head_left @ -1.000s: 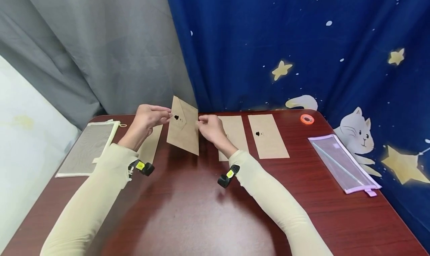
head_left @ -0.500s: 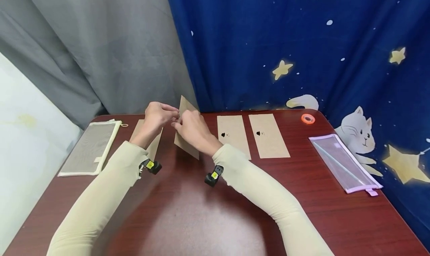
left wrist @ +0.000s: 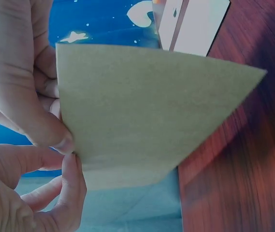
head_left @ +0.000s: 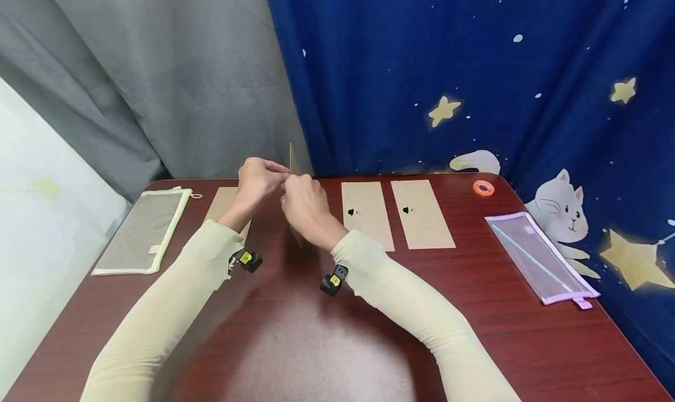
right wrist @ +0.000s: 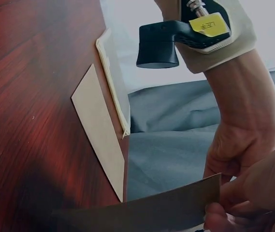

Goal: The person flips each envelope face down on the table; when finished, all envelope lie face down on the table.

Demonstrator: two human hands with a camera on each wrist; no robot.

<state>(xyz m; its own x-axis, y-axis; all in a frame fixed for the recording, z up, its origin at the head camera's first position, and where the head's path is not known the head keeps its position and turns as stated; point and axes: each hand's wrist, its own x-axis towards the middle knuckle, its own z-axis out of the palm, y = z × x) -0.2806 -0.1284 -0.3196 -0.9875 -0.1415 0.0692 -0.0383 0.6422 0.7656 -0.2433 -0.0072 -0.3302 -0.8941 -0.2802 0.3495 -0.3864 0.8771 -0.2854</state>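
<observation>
With the right hand (head_left: 307, 203) having closed in beside the left hand (head_left: 255, 180), both now pinch one edge of the envelope (left wrist: 147, 101), turned nearly edge-on before them above the table (head_left: 316, 326), making this two-handed work, with two flat envelopes (head_left: 368, 226) right of the grip.
</observation>
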